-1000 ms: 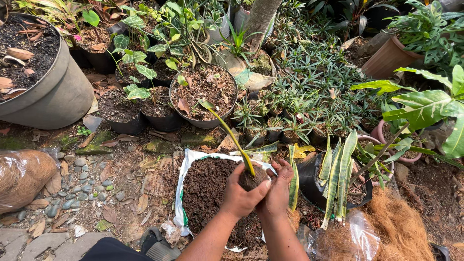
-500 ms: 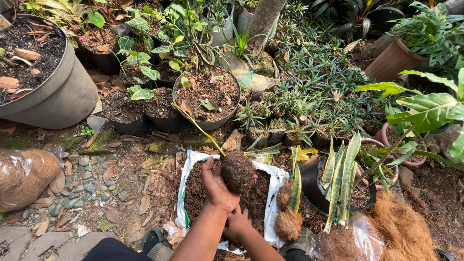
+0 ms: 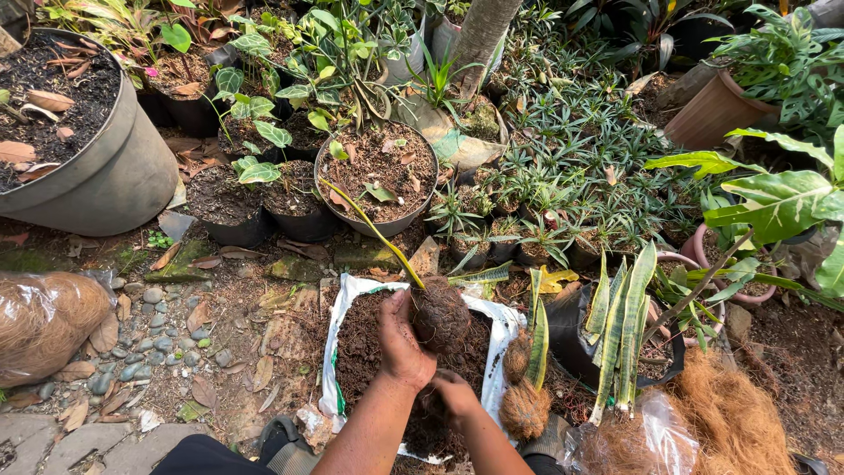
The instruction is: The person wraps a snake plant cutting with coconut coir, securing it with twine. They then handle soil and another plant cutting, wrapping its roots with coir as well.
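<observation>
Two hands, left (image 3: 400, 339) and right (image 3: 457, 396), at lower centre. One root ball (image 3: 440, 315) with a single long leaf (image 3: 369, 227). One white soil sack (image 3: 338, 374). One large grey pot (image 3: 114, 176) at upper left. One terracotta pot (image 3: 712, 110) at upper right. Two bags of brown fibre: one (image 3: 44, 321) at left edge, one (image 3: 703, 431) at lower right.

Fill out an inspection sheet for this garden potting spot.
Surface: bare earth with dry leaves and grey pebbles.
Job's things: round dark root ball with a long yellow-green leaf, held over an open white sack of dark soil.
Clutter: brown coconut fibre pile; two small fibre-wrapped plants.
Grippers: left hand grips the root ball; right hand lies in the soil below it.
Cables: nothing seen.
Surroundings: large grey pot, black pots, striped upright plants.
</observation>
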